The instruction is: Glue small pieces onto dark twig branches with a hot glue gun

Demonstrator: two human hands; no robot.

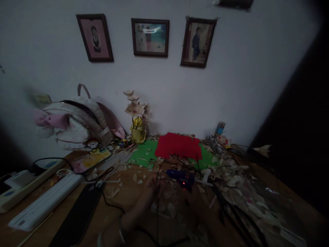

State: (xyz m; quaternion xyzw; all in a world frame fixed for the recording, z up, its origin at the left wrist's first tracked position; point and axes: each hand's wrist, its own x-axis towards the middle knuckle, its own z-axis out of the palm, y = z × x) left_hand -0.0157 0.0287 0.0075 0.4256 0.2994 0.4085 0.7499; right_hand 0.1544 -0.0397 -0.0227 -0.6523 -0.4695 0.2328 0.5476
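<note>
Blue hot glue gun [181, 179] sits near the middle of the wooden table [123, 181] in the head view, its small red light glowing, which suggests it is powered. It lies among pale petal-like scraps [167, 199], just below a red sheet [178, 145] lying on a green sheet [144, 154]. The left hand [151, 184], a bangle [120, 235] on its wrist, is blurred just beside the gun, with its fingers [154, 180] curled near a thin dark stem [158, 180]. Whether they grip that stem or are only beside it, I cannot tell. The right hand cannot be made out in the shadow, so its state and any hold on the gun are unknown.

The main risk is heat: a hot nozzle this close to the fingers could burn them, and glue could drip onto the dry scraps or the sheets. A thin black cord [113, 204] trails across the table, and a snag could drag or tip the gun. Dim light could hide the nozzle and stray wires, making a misplaced touch more likely. A white power strip [23, 192] at the left adds more cabling to catch a sleeve.
</note>
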